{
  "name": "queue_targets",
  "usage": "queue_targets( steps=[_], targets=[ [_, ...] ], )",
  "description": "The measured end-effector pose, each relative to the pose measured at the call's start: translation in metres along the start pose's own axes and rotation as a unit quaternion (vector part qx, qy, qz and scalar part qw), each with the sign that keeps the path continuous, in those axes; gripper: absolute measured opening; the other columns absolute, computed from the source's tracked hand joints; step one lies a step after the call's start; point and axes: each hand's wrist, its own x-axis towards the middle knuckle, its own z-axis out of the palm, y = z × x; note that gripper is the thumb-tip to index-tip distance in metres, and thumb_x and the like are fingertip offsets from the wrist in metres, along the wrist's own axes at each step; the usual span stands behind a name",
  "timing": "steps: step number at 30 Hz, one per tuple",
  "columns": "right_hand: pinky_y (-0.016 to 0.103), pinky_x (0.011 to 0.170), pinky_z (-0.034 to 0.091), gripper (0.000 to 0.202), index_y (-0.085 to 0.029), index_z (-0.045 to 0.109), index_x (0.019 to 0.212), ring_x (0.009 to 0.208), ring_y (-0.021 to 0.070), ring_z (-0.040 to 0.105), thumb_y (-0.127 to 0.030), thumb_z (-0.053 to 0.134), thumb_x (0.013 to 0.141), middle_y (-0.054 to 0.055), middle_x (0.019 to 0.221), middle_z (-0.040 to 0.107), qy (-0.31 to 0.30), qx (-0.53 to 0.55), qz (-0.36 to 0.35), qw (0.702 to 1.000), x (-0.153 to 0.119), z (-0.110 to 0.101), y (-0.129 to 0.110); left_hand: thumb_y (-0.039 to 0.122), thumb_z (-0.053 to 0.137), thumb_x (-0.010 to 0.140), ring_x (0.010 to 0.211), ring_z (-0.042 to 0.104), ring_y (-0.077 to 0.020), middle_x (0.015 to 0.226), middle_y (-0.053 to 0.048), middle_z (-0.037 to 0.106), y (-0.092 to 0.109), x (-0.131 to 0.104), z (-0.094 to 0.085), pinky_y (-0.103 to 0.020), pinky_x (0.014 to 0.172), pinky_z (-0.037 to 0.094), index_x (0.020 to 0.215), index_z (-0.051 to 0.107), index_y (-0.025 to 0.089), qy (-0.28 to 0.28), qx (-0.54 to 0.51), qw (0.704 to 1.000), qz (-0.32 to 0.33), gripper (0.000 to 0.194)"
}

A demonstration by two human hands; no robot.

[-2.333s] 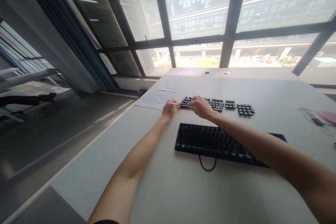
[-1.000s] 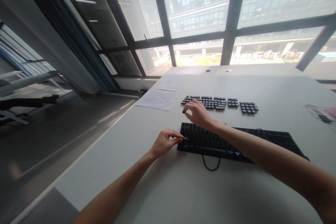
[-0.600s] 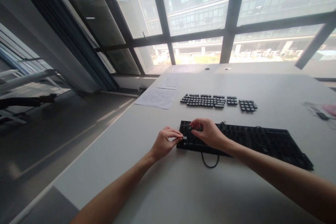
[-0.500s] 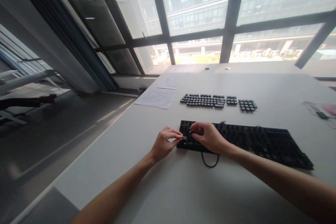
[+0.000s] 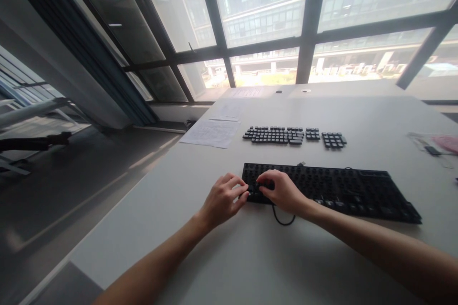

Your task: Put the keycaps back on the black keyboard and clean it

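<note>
A black keyboard (image 5: 332, 193) lies on the white desk, many of its key positions showing as bare dark sockets. At its left end, the thumb and fingertips of my left hand (image 5: 222, 198) are closed around the edge of a small black keycap (image 5: 251, 188), low against the board. My right hand (image 5: 282, 190) arches over the keyboard just to the right, with its index finger and thumb curled close together at the keys. What lies between those fingertips is too dark and small to name.
Behind the keyboard, loose keycaps (image 5: 274, 135) lie in keyboard order, with smaller groups (image 5: 333, 140) to their right. Paper sheets (image 5: 211, 133) rest at the desk's left edge. A cable loop (image 5: 282, 223) sticks out in front. A pink item (image 5: 445, 144) lies far right.
My left fingertips have shifted slightly around the keycap, which now sits lower among the fingers. My right hand has dipped a little toward the board. The whole view has shifted slightly.
</note>
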Motion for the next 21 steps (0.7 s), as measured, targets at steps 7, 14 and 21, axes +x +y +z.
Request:
queue_targets(
  steps=[7, 14, 21],
  targets=[
    [0.036, 0.084, 0.051, 0.019, -0.022, 0.075, 0.093, 0.088, 0.0222, 0.066, -0.01, 0.069, 0.079, 0.005, 0.091, 0.074, 0.002, -0.028, -0.019, 0.999, 0.0, 0.004, 0.003, 0.029, 0.056, 0.097, 0.1, 0.06, -0.0247, 0.098, -0.009, 0.07, 0.003, -0.003, 0.009, -0.042, 0.087, 0.048, 0.105, 0.073, 0.022, 0.005, 0.03, 0.999, -0.008, 0.02],
    [0.035, 0.079, 0.05, 0.016, -0.022, 0.071, 0.089, 0.083, 0.0216, 0.064, -0.01, 0.069, 0.079, 0.003, 0.086, 0.072, 0.006, -0.049, -0.004, 0.999, -0.001, 0.003, -0.002, 0.034, 0.053, 0.099, 0.091, 0.061, -0.0242, 0.092, -0.008, 0.068, 0.011, -0.005, 0.012, -0.04, 0.082, 0.044, 0.106, 0.07, 0.023, 0.014, 0.043, 0.998, -0.046, 0.021],
    [0.035, 0.081, 0.049, 0.013, -0.022, 0.07, 0.086, 0.085, 0.022, 0.063, -0.01, 0.069, 0.079, 0.004, 0.086, 0.071, 0.001, -0.057, -0.017, 0.998, -0.001, 0.003, -0.001, 0.036, 0.057, 0.097, 0.098, 0.061, -0.0266, 0.101, -0.011, 0.068, 0.019, -0.005, 0.014, -0.043, 0.085, 0.044, 0.114, 0.071, 0.022, 0.004, 0.073, 0.997, -0.033, 0.026]
  ],
)
